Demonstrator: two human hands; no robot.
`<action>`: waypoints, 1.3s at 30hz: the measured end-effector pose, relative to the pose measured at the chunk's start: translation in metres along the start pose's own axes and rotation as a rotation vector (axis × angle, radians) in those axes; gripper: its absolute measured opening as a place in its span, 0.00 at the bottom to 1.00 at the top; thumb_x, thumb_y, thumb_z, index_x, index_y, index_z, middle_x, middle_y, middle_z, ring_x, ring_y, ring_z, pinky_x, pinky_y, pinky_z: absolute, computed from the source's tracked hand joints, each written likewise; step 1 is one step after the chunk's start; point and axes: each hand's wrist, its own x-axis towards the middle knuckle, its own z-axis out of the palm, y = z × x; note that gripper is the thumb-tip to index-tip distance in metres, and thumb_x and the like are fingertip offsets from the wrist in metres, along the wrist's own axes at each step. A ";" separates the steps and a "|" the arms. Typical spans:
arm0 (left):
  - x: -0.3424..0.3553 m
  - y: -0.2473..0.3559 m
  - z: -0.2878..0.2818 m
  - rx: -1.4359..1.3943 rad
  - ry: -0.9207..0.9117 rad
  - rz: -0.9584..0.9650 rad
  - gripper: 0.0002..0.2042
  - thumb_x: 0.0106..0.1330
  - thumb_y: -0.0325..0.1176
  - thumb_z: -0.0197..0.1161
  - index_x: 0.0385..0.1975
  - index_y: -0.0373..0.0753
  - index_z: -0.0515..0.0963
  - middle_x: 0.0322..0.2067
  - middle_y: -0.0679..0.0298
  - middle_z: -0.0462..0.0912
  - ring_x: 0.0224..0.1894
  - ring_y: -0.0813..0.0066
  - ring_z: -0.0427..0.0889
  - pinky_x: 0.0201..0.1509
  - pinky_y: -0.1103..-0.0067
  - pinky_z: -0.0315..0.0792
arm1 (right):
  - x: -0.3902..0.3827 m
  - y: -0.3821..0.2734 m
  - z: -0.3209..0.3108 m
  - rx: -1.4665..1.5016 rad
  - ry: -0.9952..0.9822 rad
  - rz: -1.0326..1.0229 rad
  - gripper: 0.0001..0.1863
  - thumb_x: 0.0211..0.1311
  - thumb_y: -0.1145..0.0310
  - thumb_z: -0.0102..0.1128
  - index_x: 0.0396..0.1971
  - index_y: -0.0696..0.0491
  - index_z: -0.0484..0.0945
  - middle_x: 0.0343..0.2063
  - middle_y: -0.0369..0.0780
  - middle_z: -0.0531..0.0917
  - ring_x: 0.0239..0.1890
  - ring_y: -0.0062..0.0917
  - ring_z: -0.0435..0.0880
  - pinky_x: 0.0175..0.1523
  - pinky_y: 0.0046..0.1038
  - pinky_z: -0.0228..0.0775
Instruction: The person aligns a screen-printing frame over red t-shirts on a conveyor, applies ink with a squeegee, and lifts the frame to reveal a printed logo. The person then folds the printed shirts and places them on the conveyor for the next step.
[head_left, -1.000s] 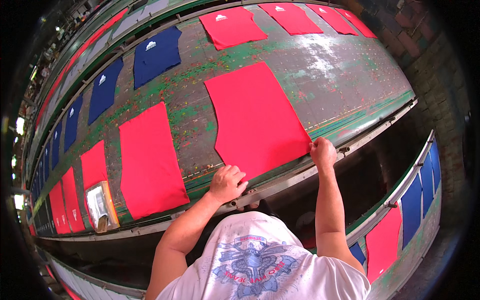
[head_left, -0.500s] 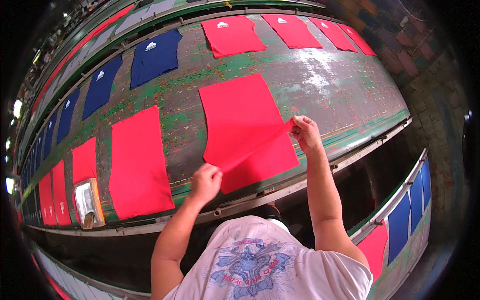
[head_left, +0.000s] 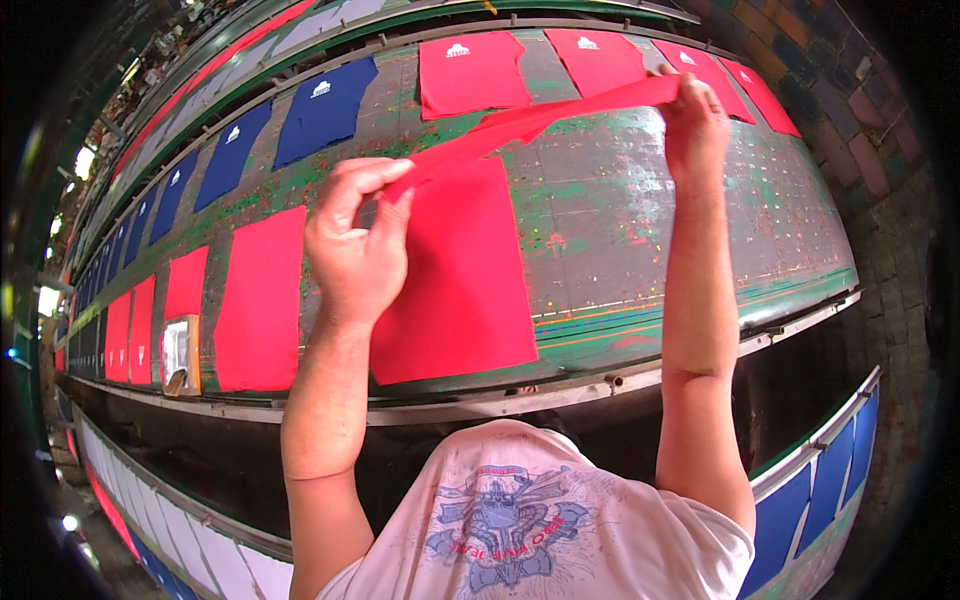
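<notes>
Between my two hands a red cut fabric panel (head_left: 560,113) hangs in the air, pulled into a narrow band. My left hand (head_left: 350,240) pinches one corner between thumb and fingers. Farther out to the right, my right hand (head_left: 693,125) grips the opposite corner with closed fingers. Under the raised cloth another red fabric panel (head_left: 465,290) lies flat on the long table (head_left: 620,260); my left hand covers part of its left side. A further plain red panel (head_left: 260,300) lies to the left of that one.
Along the table's far side lie red panels (head_left: 472,75) and navy panels (head_left: 325,110) with white prints. A framed screen (head_left: 181,355) stands at the near left edge. A metal rail (head_left: 500,402) runs along the near side. Blue panels (head_left: 780,530) hang over another table at lower right.
Both hands have moved up and away from my body, raising the red panel off the table. My right hand has also gone rightward, and my left hand leftward.
</notes>
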 end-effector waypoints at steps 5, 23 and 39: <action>-0.046 0.010 0.060 -0.014 -0.163 -0.007 0.11 0.64 0.15 0.74 0.44 0.36 0.88 0.45 0.59 0.90 0.51 0.67 0.89 0.58 0.72 0.82 | -0.036 -0.059 -0.075 -0.022 -0.043 -0.050 0.09 0.83 0.71 0.62 0.45 0.60 0.87 0.52 0.50 0.92 0.59 0.41 0.90 0.70 0.43 0.78; -0.267 -0.023 0.132 0.304 -0.834 -0.009 0.10 0.58 0.33 0.76 0.37 0.38 0.85 0.44 0.55 0.82 0.48 0.52 0.85 0.52 0.58 0.82 | -0.273 -0.053 -0.295 -1.483 0.195 0.383 0.08 0.70 0.70 0.73 0.42 0.58 0.89 0.38 0.42 0.92 0.37 0.29 0.90 0.45 0.31 0.81; -0.239 -0.040 0.073 0.268 -0.442 0.085 0.08 0.57 0.26 0.73 0.32 0.42 0.80 0.32 0.65 0.81 0.40 0.57 0.85 0.59 0.57 0.79 | -0.352 0.087 -0.012 -0.418 -0.007 1.325 0.18 0.78 0.55 0.70 0.47 0.58 0.89 0.37 0.40 0.92 0.36 0.27 0.92 0.43 0.33 0.85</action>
